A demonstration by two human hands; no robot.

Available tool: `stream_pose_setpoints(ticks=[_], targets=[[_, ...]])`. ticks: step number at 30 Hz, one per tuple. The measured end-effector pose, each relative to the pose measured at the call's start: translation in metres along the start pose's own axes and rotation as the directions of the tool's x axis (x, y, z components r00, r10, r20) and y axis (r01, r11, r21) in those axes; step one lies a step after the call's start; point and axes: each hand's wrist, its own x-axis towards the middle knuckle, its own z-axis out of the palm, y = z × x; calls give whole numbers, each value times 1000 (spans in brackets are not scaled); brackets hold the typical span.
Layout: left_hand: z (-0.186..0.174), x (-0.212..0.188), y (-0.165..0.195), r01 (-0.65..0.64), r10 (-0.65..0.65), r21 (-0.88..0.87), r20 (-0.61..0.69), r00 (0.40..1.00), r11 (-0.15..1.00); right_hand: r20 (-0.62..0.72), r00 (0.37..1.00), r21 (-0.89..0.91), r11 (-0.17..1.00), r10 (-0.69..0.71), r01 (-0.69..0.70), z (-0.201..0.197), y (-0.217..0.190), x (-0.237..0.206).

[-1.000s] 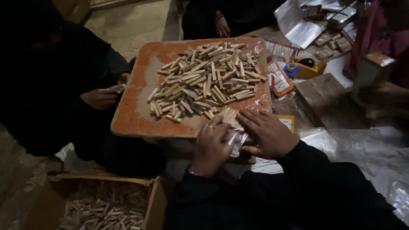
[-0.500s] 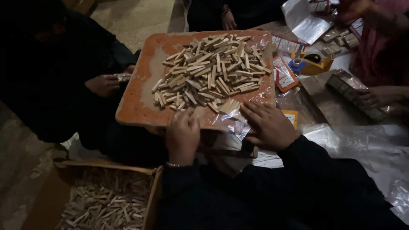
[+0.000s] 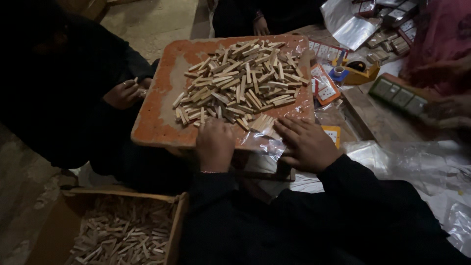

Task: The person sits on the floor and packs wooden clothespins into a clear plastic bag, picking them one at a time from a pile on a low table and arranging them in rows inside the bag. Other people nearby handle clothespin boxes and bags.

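A heap of several short pale wooden sticks (image 3: 243,81) lies on an orange tray (image 3: 159,115). My left hand (image 3: 214,145) rests curled at the tray's near edge, fingertips touching the sticks at the heap's near side. My right hand (image 3: 306,143) lies flat, fingers spread, on a clear plastic bag (image 3: 262,140) with a few sticks in its mouth at the tray's near right corner. Both my sleeves are black.
A cardboard box (image 3: 122,230) full of the same sticks stands at lower left. Another person's hand (image 3: 122,93) works left of the tray. Printed cards (image 3: 324,83), a yellow tape dispenser (image 3: 360,73), small packets (image 3: 400,95) and clear wrappers (image 3: 417,162) crowd the right.
My left hand has come off the plastic bag and moved left and up to the sticks at the tray's edge. My right hand has stayed on the bag.
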Motion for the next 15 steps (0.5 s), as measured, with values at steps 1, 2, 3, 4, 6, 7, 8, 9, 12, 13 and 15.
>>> stream_pose_setpoints(ticks=[1,2,3,4,6,7,8,9,12,13,15], targets=[[3,-2,-2,30,-30,-29,2,1000,999,2,1000,6,1000,12,-12,0,0,0],[5,-5,-4,61,-61,-58,5,998,996,5,1000,12,1000,24,-24,-1,0,0],[6,-7,-5,91,-90,-87,9,996,992,7,999,18,999,37,-37,-1,0,0],[6,-10,-5,103,-103,-101,2,995,990,-8,1000,20,1000,23,-23,-1,0,0],[4,-16,-5,131,-133,-128,-7,991,983,-34,999,26,1000,-4,5,-1,0,-1],[1,-20,-3,92,-100,-141,-49,994,986,-35,999,26,1000,0,1,-1,-1,-1],[-2,-23,0,54,-68,-153,-90,994,987,-34,999,26,1000,3,-2,-1,-1,-2],[-6,-27,3,17,-39,-164,-131,991,986,-32,999,25,1000,6,-5,-1,-1,-3],[-24,-48,20,-62,15,-274,-170,985,960,-78,997,32,999,-12,14,1,-1,-3],[-30,-57,27,-60,27,-293,-115,993,954,-64,998,28,1000,-4,6,2,-1,-3],[-42,-78,43,-55,56,-333,-9,998,941,-40,999,18,1000,12,-11,5,-1,-3]])
